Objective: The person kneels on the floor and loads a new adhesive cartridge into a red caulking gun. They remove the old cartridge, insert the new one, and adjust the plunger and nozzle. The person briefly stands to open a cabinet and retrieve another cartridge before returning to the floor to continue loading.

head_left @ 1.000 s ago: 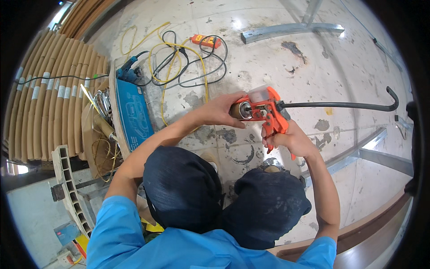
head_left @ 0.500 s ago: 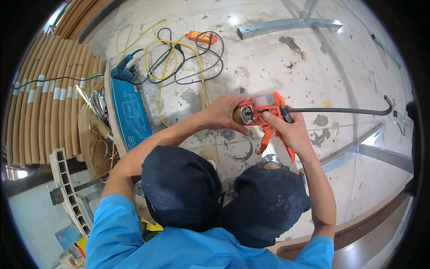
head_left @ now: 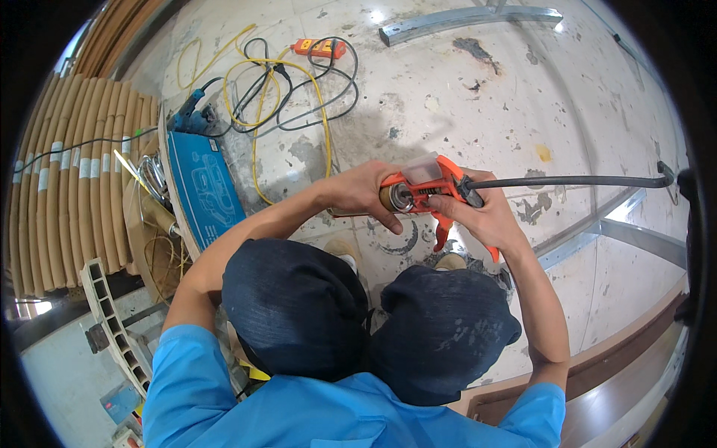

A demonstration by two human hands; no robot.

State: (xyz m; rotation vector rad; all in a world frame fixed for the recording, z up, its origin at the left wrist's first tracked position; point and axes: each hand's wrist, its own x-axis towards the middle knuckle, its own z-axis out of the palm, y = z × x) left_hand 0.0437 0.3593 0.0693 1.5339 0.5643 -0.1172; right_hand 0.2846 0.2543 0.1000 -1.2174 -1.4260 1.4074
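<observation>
An orange-red caulking gun (head_left: 452, 178) lies crosswise in front of my knees, above the floor. Its black rod (head_left: 567, 181) reaches far out to the right and ends in a hook. My left hand (head_left: 364, 193) is wrapped round the front of the gun, where a brown cylinder with a metal rim (head_left: 396, 196) shows. On the gun's far side is a clear plastic piece (head_left: 422, 170). My right hand (head_left: 482, 220) grips the rear, its thumb pressed near the rod by the cylinder. The orange trigger (head_left: 443, 233) hangs below; the fingers behind the gun are hidden.
Yellow and black cables (head_left: 280, 104) lie tangled by an orange power strip (head_left: 320, 48). At left are a blue box (head_left: 203, 187), a blue power tool (head_left: 193, 113) and upright brown rolls or boards (head_left: 82, 179). Metal bars (head_left: 470, 24) rest on the stained floor (head_left: 403, 112).
The gun and both hands have shifted slightly left, and the rod's hooked end has swung, no longer pointing up as clearly. The floor scene has also moved left and up in view.
</observation>
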